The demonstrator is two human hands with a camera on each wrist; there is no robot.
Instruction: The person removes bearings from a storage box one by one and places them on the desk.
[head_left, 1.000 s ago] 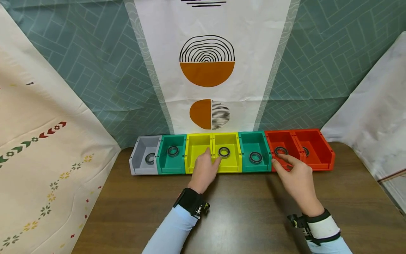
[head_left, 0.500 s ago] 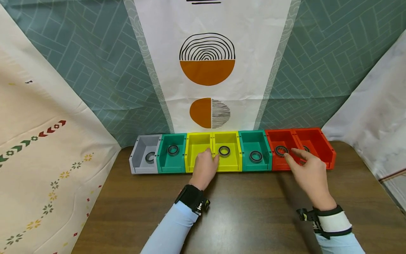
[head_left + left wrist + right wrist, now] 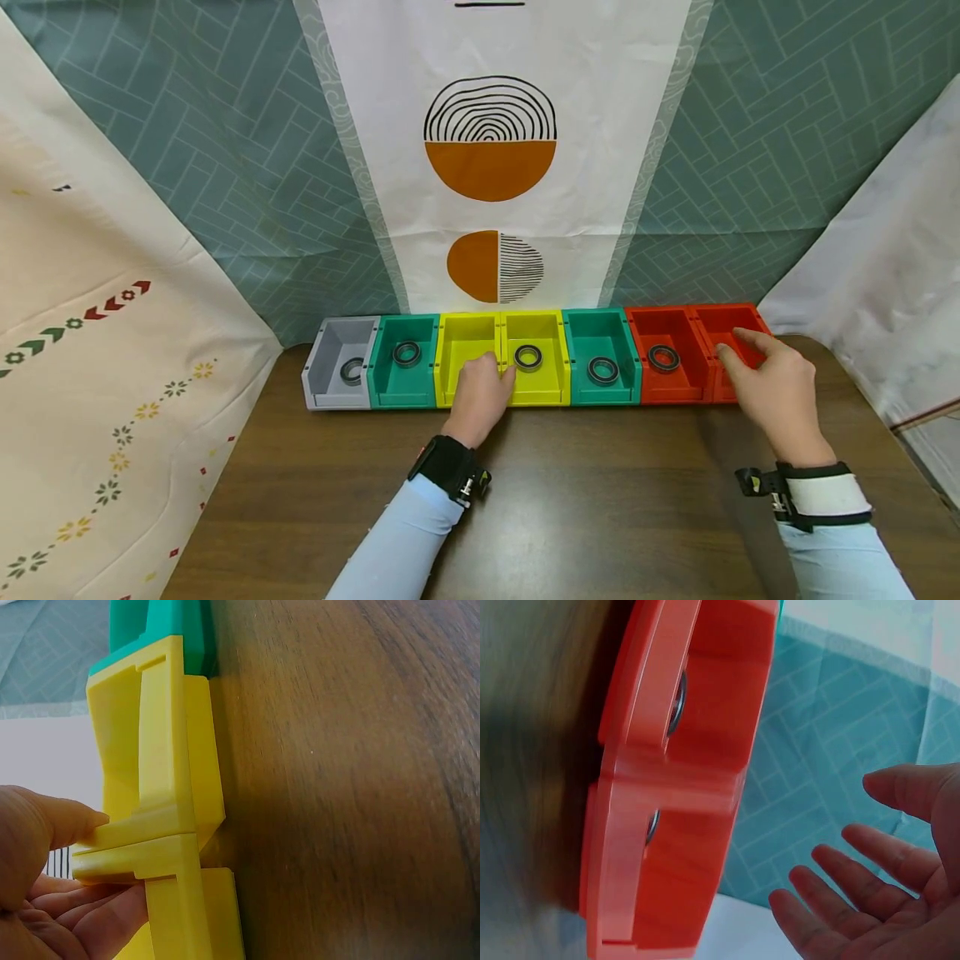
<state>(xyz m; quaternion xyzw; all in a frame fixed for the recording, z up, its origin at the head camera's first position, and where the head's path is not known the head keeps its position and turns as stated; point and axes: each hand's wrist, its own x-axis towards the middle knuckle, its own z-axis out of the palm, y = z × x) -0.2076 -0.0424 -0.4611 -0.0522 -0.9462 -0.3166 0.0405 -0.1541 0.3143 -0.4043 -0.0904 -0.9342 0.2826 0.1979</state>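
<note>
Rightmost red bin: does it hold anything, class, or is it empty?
Not empty: the right wrist view shows part of a ring inside the red bin.

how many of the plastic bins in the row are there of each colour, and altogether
Grey rectangular plastic bin: 1
Green rectangular plastic bins: 2
Yellow rectangular plastic bins: 2
Red rectangular plastic bins: 2
Total: 7 bins

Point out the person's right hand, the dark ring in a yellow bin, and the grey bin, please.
Right hand point(image 3: 778, 396): head view, on the back of the hand.
Dark ring point(image 3: 528, 369): head view, on its near edge.
Grey bin point(image 3: 337, 400): head view, on its front wall.
</note>
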